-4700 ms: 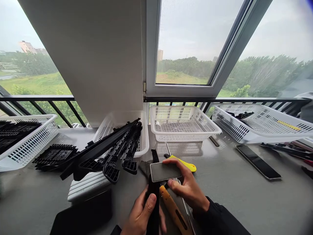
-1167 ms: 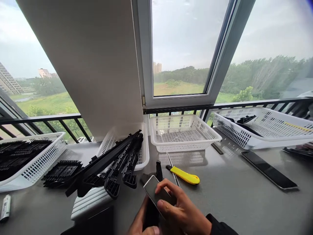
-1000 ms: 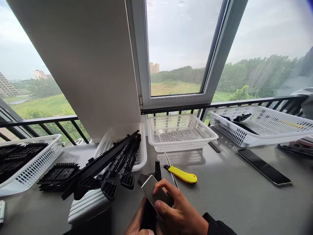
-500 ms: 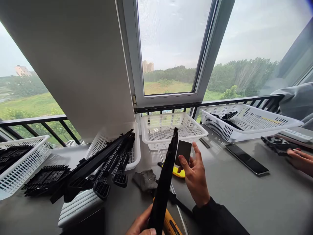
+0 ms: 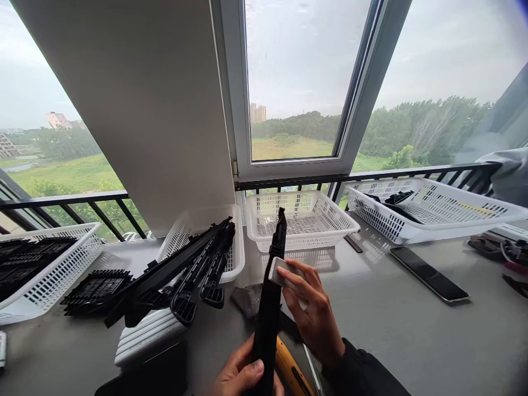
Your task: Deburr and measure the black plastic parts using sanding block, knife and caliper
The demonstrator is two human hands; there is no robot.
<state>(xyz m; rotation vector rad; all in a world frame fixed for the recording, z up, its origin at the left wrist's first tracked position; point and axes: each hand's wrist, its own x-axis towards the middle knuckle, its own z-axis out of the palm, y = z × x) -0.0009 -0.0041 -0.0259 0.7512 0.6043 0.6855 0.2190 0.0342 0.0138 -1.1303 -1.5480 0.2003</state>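
Note:
My left hand is closed around the lower end of a long black plastic trim strip, which points up and away from me. My right hand pinches a small grey rectangular block between thumb and fingers. The block lies against the strip's right edge, below its narrow, notched upper end. Beneath the hands, a yellow-orange handled tool rests on the table, partly covered. A crumpled dark grey piece sits just left of the strip.
Long black vent-like parts lean out of a white basket. Other white baskets stand at the far left, the centre and the right. A phone lies on the grey table.
My right hand has turned and moved left, bringing the grey block from beside the strip onto its edge. The view has shifted left. A co-worker's hand at right is out of sight.

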